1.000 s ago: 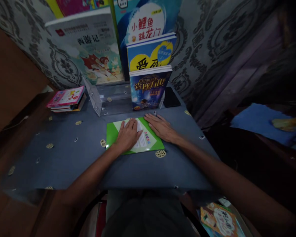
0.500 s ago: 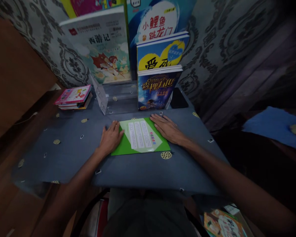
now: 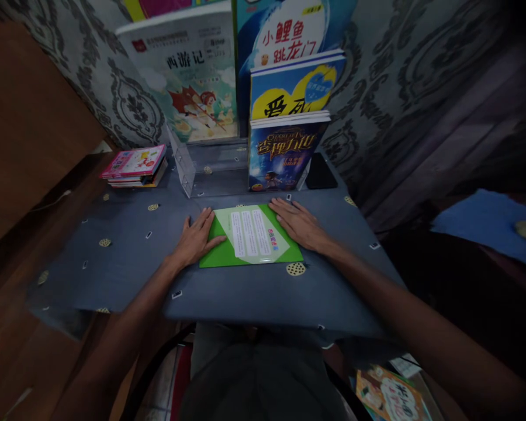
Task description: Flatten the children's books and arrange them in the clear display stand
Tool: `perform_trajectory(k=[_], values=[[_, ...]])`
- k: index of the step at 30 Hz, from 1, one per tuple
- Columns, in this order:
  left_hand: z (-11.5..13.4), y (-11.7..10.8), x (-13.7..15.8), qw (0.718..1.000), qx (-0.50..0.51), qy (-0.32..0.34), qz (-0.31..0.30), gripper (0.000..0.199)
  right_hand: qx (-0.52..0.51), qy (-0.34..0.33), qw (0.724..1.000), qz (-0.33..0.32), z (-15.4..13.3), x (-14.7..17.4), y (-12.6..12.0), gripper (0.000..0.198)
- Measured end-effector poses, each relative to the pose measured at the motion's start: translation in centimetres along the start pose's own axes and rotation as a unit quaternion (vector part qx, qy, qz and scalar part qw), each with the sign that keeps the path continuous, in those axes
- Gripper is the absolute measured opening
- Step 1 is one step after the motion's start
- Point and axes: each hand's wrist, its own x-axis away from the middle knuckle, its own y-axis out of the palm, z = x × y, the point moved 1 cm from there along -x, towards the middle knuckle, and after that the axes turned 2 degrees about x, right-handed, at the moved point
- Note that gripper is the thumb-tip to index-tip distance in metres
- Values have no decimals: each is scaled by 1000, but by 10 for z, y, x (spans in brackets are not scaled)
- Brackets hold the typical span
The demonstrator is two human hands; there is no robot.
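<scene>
A green book (image 3: 251, 235) with pale text panels lies flat on the cloth-covered table (image 3: 245, 295). My left hand (image 3: 197, 238) rests at its left edge, palm down, the thumb stretched over the cover. On the other side, my right hand (image 3: 300, 225) lies flat across the book's upper right corner with fingers extended. Neither hand is wrapped round anything. Just behind the book, a dark blue book (image 3: 284, 153) stands upright in a stand, with a blue and yellow book (image 3: 289, 88) behind it.
A large pale book (image 3: 193, 82) stands at the back, beside a clear stand panel (image 3: 182, 166). Small books lie in a stack (image 3: 134, 166) at the back left. A black flat object (image 3: 319, 171) lies at the back right. More books (image 3: 392, 394) sit below the table's right front.
The camera view has shifted slightly. My left thumb now reaches farther over the green book's cover. My right hand stays flat on the book's corner.
</scene>
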Motion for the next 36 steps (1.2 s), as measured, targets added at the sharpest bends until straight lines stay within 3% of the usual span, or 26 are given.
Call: perform_trajectory(k=[9,18,24,30,36], values=[[-6,-5,4,998,26,40,-48,98,10,1,1000,-10,-2,0,-1,55],[-3,-11,24,996,17,68,-59,92,16,6,1000,-24,-5,-1,-4,55],[23,-6,51,995,-46,85,-13,63,27,8,999,-19,-5,-1,-2,55],[52,5,76,987,-72,142,16,64,23,13,999,-21,-7,0,-3,55],[75,9,64,977,-46,209,-3,68,25,17,999,-20,-10,0,-5,54]])
